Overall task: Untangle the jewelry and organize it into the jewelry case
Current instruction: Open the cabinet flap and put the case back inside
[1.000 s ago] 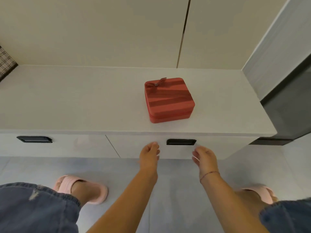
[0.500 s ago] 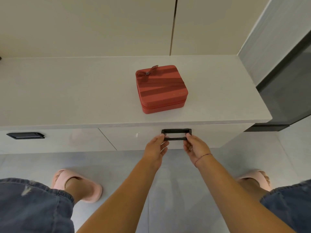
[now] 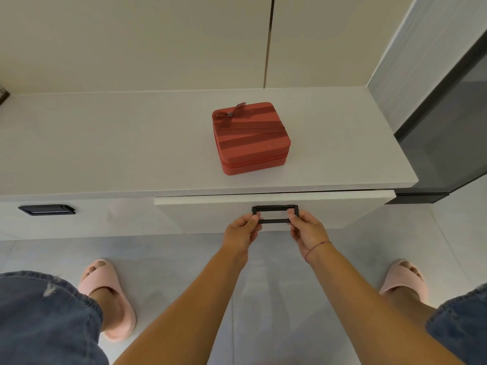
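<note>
The left hand [image 3: 241,230] pinches the left end of the black handle [image 3: 274,221] and the right hand [image 3: 307,230] pinches the right end, fingers curled round the bar. The drawer [image 3: 210,214] stands out a little. I think this step is opening it to find the jewelry, and none shows yet. Next comes a straight, even pull. The red jewelry case [image 3: 250,135] lies shut and flat on the counter [image 3: 105,143], up behind the handle. It looks almost square, with its bow corner pointing back-left.

We record: jewelry case [image 3: 251,138], matt red fabric-like covering, ribbon bow [image 3: 230,115]; surface [image 3: 105,143], smooth matt white; drawer front [image 3: 210,217], glossy; handle [image 3: 274,221], matt black.
</note>
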The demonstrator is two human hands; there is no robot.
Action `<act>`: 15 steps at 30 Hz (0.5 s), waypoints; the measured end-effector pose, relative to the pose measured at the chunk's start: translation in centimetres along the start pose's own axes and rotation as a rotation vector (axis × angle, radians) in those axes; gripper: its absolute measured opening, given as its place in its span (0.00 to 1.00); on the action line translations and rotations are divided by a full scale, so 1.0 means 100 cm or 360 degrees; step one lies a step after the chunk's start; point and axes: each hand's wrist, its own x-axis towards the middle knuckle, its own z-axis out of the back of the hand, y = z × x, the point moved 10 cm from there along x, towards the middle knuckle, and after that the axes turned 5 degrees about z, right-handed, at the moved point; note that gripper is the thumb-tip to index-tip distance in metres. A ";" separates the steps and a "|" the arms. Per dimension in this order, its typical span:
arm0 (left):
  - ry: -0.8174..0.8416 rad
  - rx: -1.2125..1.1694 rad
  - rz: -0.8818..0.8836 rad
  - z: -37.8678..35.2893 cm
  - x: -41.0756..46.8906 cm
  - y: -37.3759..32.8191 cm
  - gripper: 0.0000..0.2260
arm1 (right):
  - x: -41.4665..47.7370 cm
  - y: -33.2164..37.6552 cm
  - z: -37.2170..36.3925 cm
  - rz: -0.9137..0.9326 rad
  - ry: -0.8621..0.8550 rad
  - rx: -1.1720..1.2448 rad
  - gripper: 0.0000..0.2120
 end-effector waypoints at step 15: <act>-0.0115 -0.0056 0.0163 0.020 -0.041 0.060 0.07 | -0.051 -0.047 0.035 -0.0126 -0.0084 -0.0003 0.02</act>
